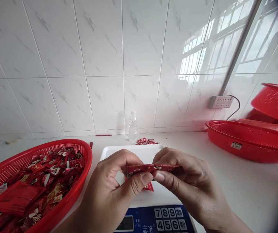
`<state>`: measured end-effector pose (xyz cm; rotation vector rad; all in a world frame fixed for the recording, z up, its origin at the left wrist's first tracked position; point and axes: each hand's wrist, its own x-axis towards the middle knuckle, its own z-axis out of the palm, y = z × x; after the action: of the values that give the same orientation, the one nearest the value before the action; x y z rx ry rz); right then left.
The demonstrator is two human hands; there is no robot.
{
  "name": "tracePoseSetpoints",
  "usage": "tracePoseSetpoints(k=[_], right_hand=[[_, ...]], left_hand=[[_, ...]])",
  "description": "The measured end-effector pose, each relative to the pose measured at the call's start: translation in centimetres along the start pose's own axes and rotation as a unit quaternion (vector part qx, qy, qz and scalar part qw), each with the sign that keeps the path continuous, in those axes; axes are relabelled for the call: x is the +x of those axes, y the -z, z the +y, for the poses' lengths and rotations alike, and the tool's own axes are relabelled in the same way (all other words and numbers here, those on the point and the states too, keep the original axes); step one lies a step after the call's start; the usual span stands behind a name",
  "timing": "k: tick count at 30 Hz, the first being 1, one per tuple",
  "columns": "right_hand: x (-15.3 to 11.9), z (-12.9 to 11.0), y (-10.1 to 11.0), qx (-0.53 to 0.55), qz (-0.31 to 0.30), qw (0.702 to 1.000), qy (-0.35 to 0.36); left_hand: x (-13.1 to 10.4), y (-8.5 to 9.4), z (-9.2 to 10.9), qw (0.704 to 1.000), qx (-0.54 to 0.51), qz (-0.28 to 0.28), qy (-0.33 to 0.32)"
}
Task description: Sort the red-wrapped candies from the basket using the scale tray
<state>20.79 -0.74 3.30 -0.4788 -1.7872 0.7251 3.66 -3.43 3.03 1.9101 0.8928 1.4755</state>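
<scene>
Between both hands is a small red printed packet (164,167), held edge-on above a digital scale. My left hand (118,181) pinches its left part with thumb and fingers. On the other side, my right hand (187,181) grips it the same way, and the two thumb tips nearly meet at its middle. Below them lies the scale's white pan (141,202), with another red packet (150,186) partly hidden by the hands. The blue keypad panel (148,223) of the scale shows at the bottom, its display partly covered by my left hand.
A red basket (89,158) full of red-wrapped packets stands at left. Behind the scale are a clear plastic bottle (133,126) and several red packets (145,141). Red baskets (250,142) sit at right under a wall socket strip (222,102). A tiled wall bounds the table.
</scene>
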Motion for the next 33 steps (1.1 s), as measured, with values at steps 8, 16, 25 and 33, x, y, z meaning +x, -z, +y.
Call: tracePoseSetpoints(k=[8, 16, 25, 33], right_hand=[[0.2, 0.1, 0.0, -0.042, -0.004, 0.999, -0.024], [0.4, 0.6, 0.2, -0.024, -0.035, 0.997, -0.061], [0.1, 0.6, -0.1, 0.018, -0.052, 0.997, -0.059], [0.4, 0.9, -0.1, 0.069, -0.115, 0.990, -0.049]], left_hand=[[-0.2, 0.1, 0.0, 0.999, 0.022, 0.023, -0.020], [0.2, 0.1, -0.8, 0.999, -0.006, 0.028, 0.028], [0.8, 0.2, -1.0, 0.988, -0.100, -0.101, 0.056], [0.7, -0.3, -0.5, 0.994, -0.096, -0.051, 0.015]])
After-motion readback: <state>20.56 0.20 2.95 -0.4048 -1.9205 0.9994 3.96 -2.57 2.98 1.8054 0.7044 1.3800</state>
